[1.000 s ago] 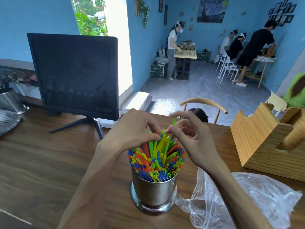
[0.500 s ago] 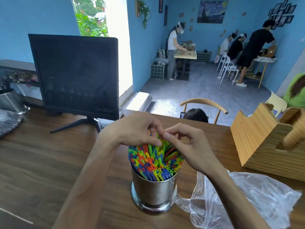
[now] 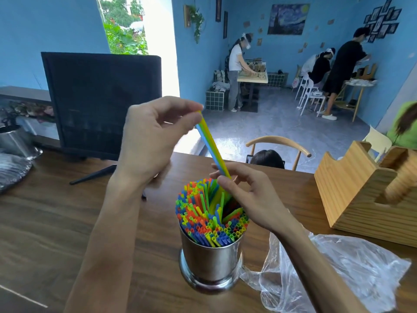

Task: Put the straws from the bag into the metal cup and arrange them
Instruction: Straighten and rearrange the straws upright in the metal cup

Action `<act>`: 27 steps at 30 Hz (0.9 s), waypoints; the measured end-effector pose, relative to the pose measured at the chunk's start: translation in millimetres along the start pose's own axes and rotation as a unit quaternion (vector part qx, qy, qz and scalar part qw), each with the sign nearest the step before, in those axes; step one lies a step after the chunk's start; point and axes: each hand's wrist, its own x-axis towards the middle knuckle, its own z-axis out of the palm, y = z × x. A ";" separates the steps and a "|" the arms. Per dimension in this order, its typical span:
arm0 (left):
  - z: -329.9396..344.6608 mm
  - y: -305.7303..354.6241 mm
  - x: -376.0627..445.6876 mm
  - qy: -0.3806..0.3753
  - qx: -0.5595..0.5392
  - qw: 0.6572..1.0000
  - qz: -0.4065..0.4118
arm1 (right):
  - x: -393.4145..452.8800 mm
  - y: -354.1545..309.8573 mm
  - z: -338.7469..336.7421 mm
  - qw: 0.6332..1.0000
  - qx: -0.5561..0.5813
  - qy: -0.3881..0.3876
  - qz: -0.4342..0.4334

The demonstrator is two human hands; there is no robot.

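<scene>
Lifted since before: left hand (image 3: 155, 136) pinching two straws (image 3: 211, 147) above metal cup (image 3: 211, 260). Right hand (image 3: 250, 195) pinching them lower. Arranging step; next, reseat them.

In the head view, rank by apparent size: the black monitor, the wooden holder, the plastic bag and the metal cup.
1. Black monitor.
2–3. Plastic bag and wooden holder: they look alike in size, and the holder is cut off at the frame's right edge, so not ranked.
4. Metal cup.
</scene>
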 end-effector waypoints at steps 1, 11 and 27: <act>-0.2 -0.7 -1.5 0.025 -0.024 0.999 -0.002 | 0.9 -1.2 0.6 1.000 0.005 0.000 -0.002; -13.9 -25.4 -21.4 0.026 -0.121 0.985 -0.119 | 4.7 -17.4 -40.8 0.933 0.322 0.155 0.050; 5.8 -44.9 -57.5 -0.174 0.077 0.973 -0.131 | 17.4 -43.0 -35.3 0.953 0.219 0.208 -0.025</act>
